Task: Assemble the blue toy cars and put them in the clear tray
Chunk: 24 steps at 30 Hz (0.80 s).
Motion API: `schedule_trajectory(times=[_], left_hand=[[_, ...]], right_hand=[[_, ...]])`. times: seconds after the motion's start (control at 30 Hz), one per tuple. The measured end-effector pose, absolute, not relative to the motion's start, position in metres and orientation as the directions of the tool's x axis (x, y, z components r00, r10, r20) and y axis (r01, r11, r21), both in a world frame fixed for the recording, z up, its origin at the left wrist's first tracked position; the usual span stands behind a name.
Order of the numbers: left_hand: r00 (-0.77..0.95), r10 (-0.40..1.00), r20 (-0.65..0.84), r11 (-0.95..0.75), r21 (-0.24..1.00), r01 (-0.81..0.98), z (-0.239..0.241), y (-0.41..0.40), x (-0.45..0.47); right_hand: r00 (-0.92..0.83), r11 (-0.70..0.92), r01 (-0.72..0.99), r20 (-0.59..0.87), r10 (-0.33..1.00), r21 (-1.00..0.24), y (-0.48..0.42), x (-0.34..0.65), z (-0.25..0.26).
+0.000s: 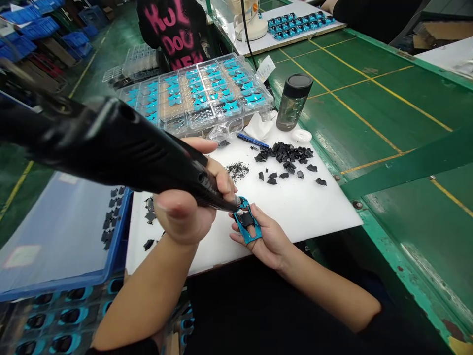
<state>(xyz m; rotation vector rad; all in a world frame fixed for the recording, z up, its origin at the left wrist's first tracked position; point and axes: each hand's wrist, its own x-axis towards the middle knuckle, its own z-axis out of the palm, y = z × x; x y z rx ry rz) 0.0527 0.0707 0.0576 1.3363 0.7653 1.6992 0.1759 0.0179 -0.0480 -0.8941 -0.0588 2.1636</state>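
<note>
My left hand (192, 207) is closed round a black electric screwdriver (111, 143), whose tip comes down on a small blue part (247, 224). The part has a black piece set in its middle. My right hand (269, 241) lies palm up at the near edge of a white board (295, 202) and holds the blue part on its fingers. On the board lie a pile of black plastic pieces (286, 155) and a small heap of tiny screws (237, 170).
Clear trays of blue parts (201, 91) stand at the board's far edge, beside a dark bottle (293, 101), a blue pen (253, 140) and a white cloth. A blue bin with a clear lid (59, 236) sits left. Another person in a black top (173, 29) stands beyond.
</note>
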Motion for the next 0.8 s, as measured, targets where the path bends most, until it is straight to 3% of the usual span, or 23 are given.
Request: schedule_trajectory(times=[0.4,0.6,0.8], left_hand=[[0.09,0.857,0.508,-0.456,0.828,-0.326,0.042,0.07,0.038],[-0.006,0.876,0.483,-0.467,0.844,-0.263,0.047,0.071,0.044],[0.075,0.848,0.524,-0.482,0.823,-0.3,0.04,0.071,0.043]], right_hand=[[-0.467,-0.71,-0.662,-0.61,0.641,-0.24,0.022,0.177,-0.045],[-0.466,-0.713,-0.662,-0.617,0.634,-0.232,0.023,0.176,-0.046],[-0.47,-0.713,-0.664,-0.615,0.633,-0.227,0.023,0.175,-0.044]])
